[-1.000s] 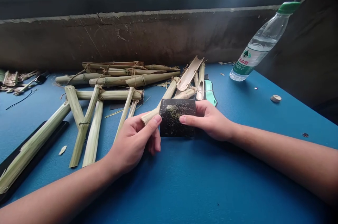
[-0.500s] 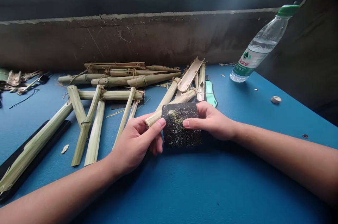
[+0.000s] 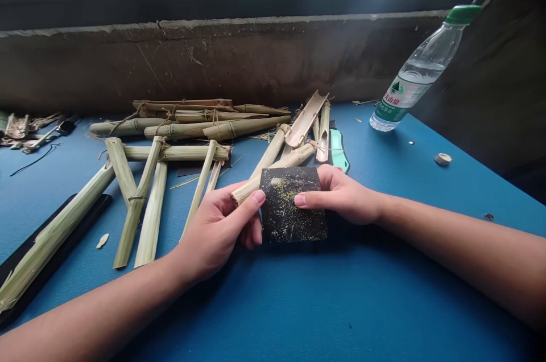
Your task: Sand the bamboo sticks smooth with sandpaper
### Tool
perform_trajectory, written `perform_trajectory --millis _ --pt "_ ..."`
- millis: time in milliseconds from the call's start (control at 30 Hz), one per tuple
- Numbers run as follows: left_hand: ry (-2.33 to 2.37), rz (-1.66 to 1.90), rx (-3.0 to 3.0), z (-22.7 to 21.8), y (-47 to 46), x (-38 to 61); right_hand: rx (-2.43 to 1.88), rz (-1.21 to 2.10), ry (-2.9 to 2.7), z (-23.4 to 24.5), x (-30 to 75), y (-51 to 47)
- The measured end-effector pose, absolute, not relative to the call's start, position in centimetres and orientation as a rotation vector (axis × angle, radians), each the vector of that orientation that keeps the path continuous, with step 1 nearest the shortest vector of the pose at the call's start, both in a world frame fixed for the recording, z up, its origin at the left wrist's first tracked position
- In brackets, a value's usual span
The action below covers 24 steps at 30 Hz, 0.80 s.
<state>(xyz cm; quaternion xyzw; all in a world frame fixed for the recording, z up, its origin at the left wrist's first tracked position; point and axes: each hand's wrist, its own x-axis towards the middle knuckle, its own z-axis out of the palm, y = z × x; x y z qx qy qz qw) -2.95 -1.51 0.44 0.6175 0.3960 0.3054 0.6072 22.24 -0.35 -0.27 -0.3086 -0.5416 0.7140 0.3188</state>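
My left hand (image 3: pixel 219 228) grips a cut bamboo piece (image 3: pixel 246 190) near its pale end, which points to the left. Its other end goes out of sight behind a square of black sandpaper (image 3: pixel 293 205). Yellow-green dust is scattered over the sandpaper's face. My right hand (image 3: pixel 341 195) pinches the sandpaper's right edge, thumb on top. The sandpaper's left edge touches my left thumb or lies very close to it.
Bamboo pieces tied with twine (image 3: pixel 179 151) lie on the blue table (image 3: pixel 384 293) to the left and behind. A green-handled utility knife (image 3: pixel 339 150) lies just beyond my right hand. A plastic water bottle (image 3: pixel 416 77) lies at the right, before a concrete ledge (image 3: pixel 213 60).
The sandpaper and the bamboo end have shifted slightly toward me and to the right. The dust now looks more spread out across the sandpaper.
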Motion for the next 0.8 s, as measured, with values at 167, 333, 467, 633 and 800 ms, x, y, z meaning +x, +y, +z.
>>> perform_trajectory --millis 167,333,467,633,800 --pt "0.929 0.698 1.464 0.6 -1.5 -2.8 -0.844 1.837 -1.442 -0.2 22.1 -0.4" --pt "0.920 0.696 1.467 0.6 -1.5 -2.8 -0.837 1.745 -1.502 -0.4 22.0 -0.5" --pt "0.914 0.699 1.515 0.7 -1.6 -2.9 -0.821 1.663 -1.546 -0.6 22.0 -0.5" --pt "0.948 0.702 1.500 0.6 -1.6 -2.9 -0.804 1.600 -1.552 -0.8 21.5 -0.9" --pt "0.948 0.701 1.520 0.7 -1.5 -2.8 -0.947 0.996 -1.361 -1.4 20.9 -1.6"
